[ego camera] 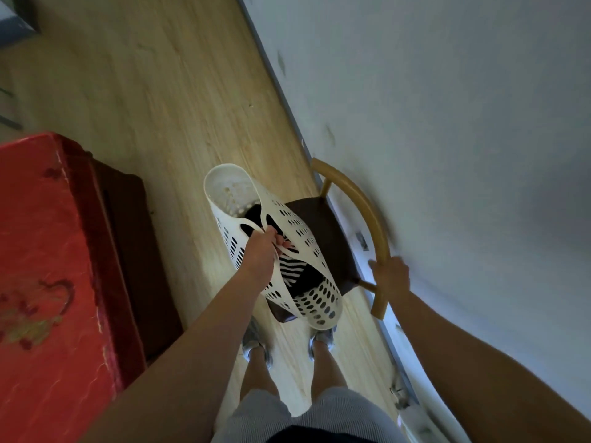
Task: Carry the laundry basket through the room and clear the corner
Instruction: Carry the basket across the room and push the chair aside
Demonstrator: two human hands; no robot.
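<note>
Red cloth, patterned, covers the bed [48,251] well off to the outer side of your left hand [260,252], with a dark wooden frame [134,251] edging it toward you. That left hand is closed tight around the two soft handles of the white perforated laundry basket [307,251], gathered together in your fist; the basket hangs from that grip, squeezed narrow, its mouth pulled long. Below your knuckles, inside it, sits dark clothing and a black-and-white striped piece [291,271]. Just past the basket, on its far side from your left grip, is the chair [323,225]: dark seat, curved tan wooden back rail [367,212]. Your right hand [391,273] is wrapped around that rail near its lower end, fingers closed over it, wall [447,123] right behind. Whether the basket's bottom rests on the seat or hangs clear of it, cannot tell; the two overlap in view. Your feet stand on pale wood floor [160,107] directly under the basket. Progress, as a judgement: basket is lifted and in hand, so carrying is under way; the chair against the wall reads as the obstacle. Left to do: shift the chair or steer past it, then clear the corner with the basket.
</note>
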